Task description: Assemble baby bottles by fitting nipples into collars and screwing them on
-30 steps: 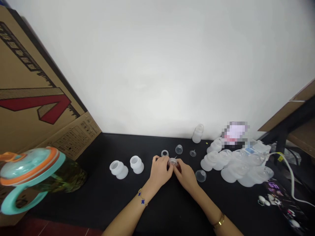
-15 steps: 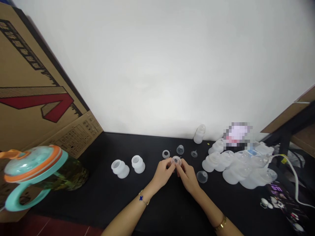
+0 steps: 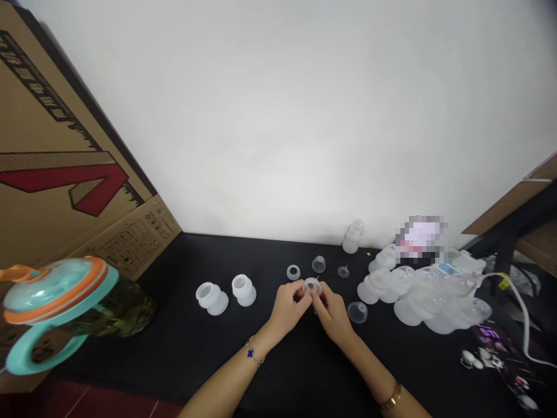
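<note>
Both hands meet over the black table around a translucent bottle collar ring (image 3: 311,285), with a small clear tip showing at its far edge. My left hand (image 3: 289,307) pinches the ring's left side between thumb and fingers. On the opposite side, my right hand (image 3: 331,313) grips it the same way; fingers hide its underside. Just beyond lie another collar ring (image 3: 293,267), a clear dome cap (image 3: 319,264) and a bottle nipple (image 3: 343,271). A second dome cap (image 3: 357,313) rests right of my right hand. Two open white bottles (image 3: 213,298) (image 3: 244,289) stand to the left.
Several capped bottles (image 3: 418,302) crowd the right side, near a white cable (image 3: 524,325) and a phone (image 3: 489,337). One assembled bottle (image 3: 353,237) stands by the wall. At left are a large teal-lidded jug (image 3: 61,296) and a cardboard box (image 3: 47,145).
Both hands stay in place on the collar ring, with slight finger movement and the ring turned a little. The other parts have not moved on the table.
</note>
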Action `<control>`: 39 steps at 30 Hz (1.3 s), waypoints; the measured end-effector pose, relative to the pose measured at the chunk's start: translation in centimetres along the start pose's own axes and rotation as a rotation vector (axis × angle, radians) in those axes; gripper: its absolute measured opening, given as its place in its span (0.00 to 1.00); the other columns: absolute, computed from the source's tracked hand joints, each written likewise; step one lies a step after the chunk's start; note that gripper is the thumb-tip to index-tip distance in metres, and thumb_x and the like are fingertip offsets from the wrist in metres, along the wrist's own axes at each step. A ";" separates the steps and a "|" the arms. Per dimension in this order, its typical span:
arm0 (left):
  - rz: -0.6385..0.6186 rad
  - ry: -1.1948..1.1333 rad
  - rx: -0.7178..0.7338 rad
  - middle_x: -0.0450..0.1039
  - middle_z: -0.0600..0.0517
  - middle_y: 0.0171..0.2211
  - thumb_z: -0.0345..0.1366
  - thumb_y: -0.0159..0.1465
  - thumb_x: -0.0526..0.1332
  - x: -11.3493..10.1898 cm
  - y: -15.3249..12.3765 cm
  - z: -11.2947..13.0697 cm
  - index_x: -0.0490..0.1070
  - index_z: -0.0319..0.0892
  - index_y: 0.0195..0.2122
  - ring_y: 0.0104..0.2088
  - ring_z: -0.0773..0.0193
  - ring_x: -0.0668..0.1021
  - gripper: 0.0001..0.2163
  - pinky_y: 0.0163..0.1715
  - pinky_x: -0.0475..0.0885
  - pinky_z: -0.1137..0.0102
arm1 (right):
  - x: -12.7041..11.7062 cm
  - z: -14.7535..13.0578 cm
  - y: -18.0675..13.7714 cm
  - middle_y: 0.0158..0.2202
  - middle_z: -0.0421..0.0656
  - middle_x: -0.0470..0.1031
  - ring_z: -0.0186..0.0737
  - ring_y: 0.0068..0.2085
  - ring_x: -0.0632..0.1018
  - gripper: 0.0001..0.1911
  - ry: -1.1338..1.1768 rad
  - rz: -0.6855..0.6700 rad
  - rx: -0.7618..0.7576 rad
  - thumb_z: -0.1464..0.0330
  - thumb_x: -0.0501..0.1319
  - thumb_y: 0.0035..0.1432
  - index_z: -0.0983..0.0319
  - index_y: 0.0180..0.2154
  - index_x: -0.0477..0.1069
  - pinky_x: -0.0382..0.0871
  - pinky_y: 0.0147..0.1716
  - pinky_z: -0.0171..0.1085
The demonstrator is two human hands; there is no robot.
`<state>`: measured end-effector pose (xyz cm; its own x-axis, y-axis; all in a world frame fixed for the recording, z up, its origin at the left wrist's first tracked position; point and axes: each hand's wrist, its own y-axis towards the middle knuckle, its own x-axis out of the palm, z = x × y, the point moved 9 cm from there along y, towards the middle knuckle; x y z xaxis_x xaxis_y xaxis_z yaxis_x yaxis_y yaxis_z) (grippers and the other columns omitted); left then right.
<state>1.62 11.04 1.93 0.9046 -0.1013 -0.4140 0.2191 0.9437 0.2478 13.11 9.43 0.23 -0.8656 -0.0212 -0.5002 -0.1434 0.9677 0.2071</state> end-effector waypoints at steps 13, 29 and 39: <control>0.008 0.074 0.029 0.53 0.59 0.18 0.37 0.63 0.55 -0.2 -0.1 0.4 0.55 0.41 0.20 0.22 0.71 0.58 0.15 0.25 0.52 0.72 | 0.0 -0.4 0.1 0.20 0.34 0.62 0.34 0.21 0.66 0.14 -0.059 -0.012 -0.046 0.59 0.50 0.67 0.57 0.29 0.58 0.52 0.23 0.33; 0.019 0.144 0.039 0.53 0.59 0.18 0.37 0.64 0.54 -0.1 -0.1 0.0 0.55 0.42 0.20 0.21 0.70 0.59 0.16 0.25 0.52 0.71 | 0.0 -0.3 0.2 0.20 0.34 0.61 0.35 0.21 0.66 0.15 -0.102 -0.027 -0.023 0.58 0.49 0.67 0.57 0.29 0.56 0.51 0.24 0.34; 0.019 0.139 0.029 0.51 0.59 0.17 0.37 0.64 0.54 -0.1 -0.2 0.0 0.53 0.42 0.19 0.20 0.71 0.58 0.17 0.24 0.51 0.71 | 0.1 0.0 0.4 0.20 0.34 0.62 0.35 0.21 0.66 0.14 -0.113 -0.022 -0.025 0.59 0.50 0.67 0.57 0.29 0.56 0.51 0.24 0.34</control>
<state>1.50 10.89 1.87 0.8499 -0.0374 -0.5256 0.2151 0.9352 0.2813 13.01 9.78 0.27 -0.8029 -0.0127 -0.5960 -0.1752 0.9607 0.2154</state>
